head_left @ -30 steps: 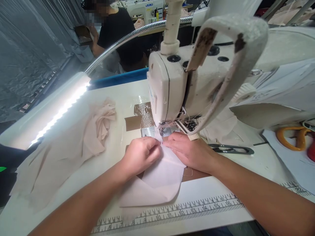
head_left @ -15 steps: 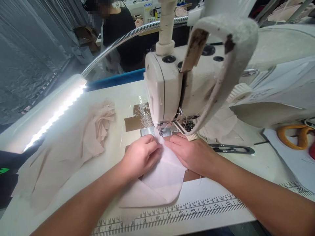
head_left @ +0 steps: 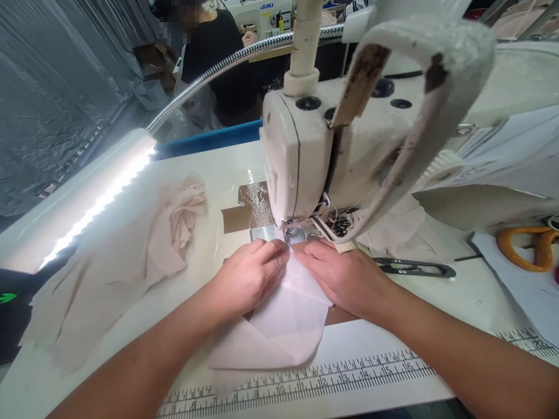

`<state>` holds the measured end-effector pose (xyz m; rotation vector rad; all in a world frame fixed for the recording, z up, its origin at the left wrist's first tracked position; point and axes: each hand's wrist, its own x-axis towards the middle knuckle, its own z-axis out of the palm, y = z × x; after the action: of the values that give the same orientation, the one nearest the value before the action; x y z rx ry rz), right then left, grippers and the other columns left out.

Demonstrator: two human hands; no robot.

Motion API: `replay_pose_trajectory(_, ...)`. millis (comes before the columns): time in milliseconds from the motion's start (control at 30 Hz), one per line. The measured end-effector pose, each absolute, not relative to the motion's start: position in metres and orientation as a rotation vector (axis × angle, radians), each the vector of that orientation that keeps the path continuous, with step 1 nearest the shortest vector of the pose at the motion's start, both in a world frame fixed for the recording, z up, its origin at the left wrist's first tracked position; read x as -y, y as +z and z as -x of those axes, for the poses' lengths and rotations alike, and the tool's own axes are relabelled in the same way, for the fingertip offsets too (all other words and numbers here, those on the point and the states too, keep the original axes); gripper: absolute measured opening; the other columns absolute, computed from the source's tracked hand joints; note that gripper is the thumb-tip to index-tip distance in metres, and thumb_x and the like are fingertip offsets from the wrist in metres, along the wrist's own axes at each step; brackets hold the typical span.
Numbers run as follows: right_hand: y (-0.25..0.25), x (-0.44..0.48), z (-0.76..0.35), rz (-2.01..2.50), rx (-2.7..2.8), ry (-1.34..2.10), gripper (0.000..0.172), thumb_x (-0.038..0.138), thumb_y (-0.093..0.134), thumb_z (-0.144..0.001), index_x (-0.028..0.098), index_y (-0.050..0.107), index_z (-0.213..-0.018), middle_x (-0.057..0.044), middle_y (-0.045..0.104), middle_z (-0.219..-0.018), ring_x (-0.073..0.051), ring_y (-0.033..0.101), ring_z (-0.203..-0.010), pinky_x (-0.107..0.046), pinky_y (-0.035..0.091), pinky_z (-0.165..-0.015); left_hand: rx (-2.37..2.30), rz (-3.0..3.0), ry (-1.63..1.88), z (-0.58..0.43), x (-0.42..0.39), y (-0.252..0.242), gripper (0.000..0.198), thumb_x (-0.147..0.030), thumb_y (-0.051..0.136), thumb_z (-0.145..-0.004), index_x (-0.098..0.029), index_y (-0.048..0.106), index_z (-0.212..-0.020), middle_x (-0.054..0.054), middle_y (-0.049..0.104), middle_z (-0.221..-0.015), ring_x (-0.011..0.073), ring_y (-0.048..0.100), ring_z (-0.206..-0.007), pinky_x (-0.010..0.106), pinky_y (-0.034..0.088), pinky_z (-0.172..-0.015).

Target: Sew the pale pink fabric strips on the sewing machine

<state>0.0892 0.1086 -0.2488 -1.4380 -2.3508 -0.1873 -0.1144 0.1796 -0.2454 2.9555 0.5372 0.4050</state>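
Observation:
A small pale pink fabric piece point(head_left: 283, 326) lies on the sewing table in front of the cream sewing machine point(head_left: 305, 157), its top corner at the needle and presser foot point(head_left: 287, 234). My left hand point(head_left: 248, 276) has its fingers curled and pressed on the fabric's left edge. On the right edge rests my right hand point(head_left: 345, 276), lying flat with its fingers together, fingertips near the needle.
A heap of pale pink fabric point(head_left: 117, 262) lies on the left under a lit LED lamp bar point(head_left: 100, 203). Black thread snips point(head_left: 414, 267) and orange-handled scissors point(head_left: 528, 247) sit at right. A ruler strip point(head_left: 327, 378) runs along the table's front edge. Another person point(head_left: 213, 52) sits behind.
Both hands have edged slightly forward, bringing the fabric corner closer to the needle. The view has shifted a little.

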Motion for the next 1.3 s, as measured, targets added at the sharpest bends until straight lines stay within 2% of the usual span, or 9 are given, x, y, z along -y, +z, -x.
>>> replay_pose_trajectory(233,-0.251,-0.107,-0.087,1.491,2.360,-0.171,0.025,0.006,0.043,-0.083,0.016,0.065,-0.086,-0.001,0.056,-0.066,-0.014,0.046,-0.065,-0.029,0.024,-0.055,-0.498,-3.069,0.359,0.114,-0.179,-0.247,0.033,-0.023,0.042,-0.096,-0.010,0.059,-0.121,0.010,0.060,-0.125,0.0211,0.056,-0.084,0.036,0.049,-0.073)
replay_pose_trajectory(367,-0.252,-0.108,-0.086,1.502,2.341,-0.198,0.024,0.008,0.044,-0.084,0.016,0.066,-0.085,-0.001,0.055,-0.065,-0.014,0.046,-0.065,-0.030,0.024,-0.055,-0.506,-3.044,0.395,0.116,-0.179,-0.247,0.036,-0.028,0.044,-0.095,-0.008,0.060,-0.121,0.012,0.060,-0.125,0.0223,0.056,-0.085,0.037,0.049,-0.072)
replay_pose_trajectory(733,-0.246,-0.112,-0.084,1.575,2.335,-0.096,0.028,0.011,0.043,-0.083,0.018,0.068,-0.093,-0.001,0.058,-0.067,-0.014,0.049,-0.063,-0.029,0.025,-0.053,-0.609,-2.959,0.330,0.119,-0.188,-0.244,0.043,-0.035,0.044,-0.093,-0.010,0.057,-0.125,0.012,0.057,-0.131,0.0253,0.054,-0.092,0.044,0.048,-0.083)
replay_pose_trajectory(900,-0.242,-0.113,-0.086,1.569,2.344,-0.045,0.027,0.013,0.044,-0.080,0.018,0.068,-0.094,-0.002,0.061,-0.073,-0.013,0.048,-0.063,-0.027,0.026,-0.053,-0.578,-2.936,0.360,0.119,-0.189,-0.246,0.038,-0.030,0.046,-0.091,-0.010,0.057,-0.122,0.013,0.056,-0.130,0.0263,0.054,-0.101,0.044,0.047,-0.086)
replay_pose_trajectory(1167,-0.245,-0.115,-0.095,1.348,2.415,-0.053,0.025,0.012,0.042,-0.083,0.020,0.066,-0.087,-0.001,0.056,-0.068,-0.012,0.047,-0.061,-0.027,0.027,-0.053,-0.510,-2.922,0.385,0.120,-0.188,-0.247,0.034,-0.020,0.045,-0.091,-0.015,0.057,-0.123,0.012,0.060,-0.118,0.0231,0.056,-0.096,0.040,0.048,-0.083)
replay_pose_trajectory(1300,-0.248,-0.114,-0.095,1.329,2.381,-0.028,0.022,0.012,0.043,-0.081,0.018,0.064,-0.084,-0.002,0.058,-0.072,-0.013,0.048,-0.063,-0.027,0.026,-0.053,-0.522,-2.921,0.379,0.121,-0.186,-0.247,0.034,-0.019,0.046,-0.092,-0.015,0.057,-0.123,0.011,0.060,-0.121,0.0221,0.055,-0.095,0.039,0.048,-0.082)
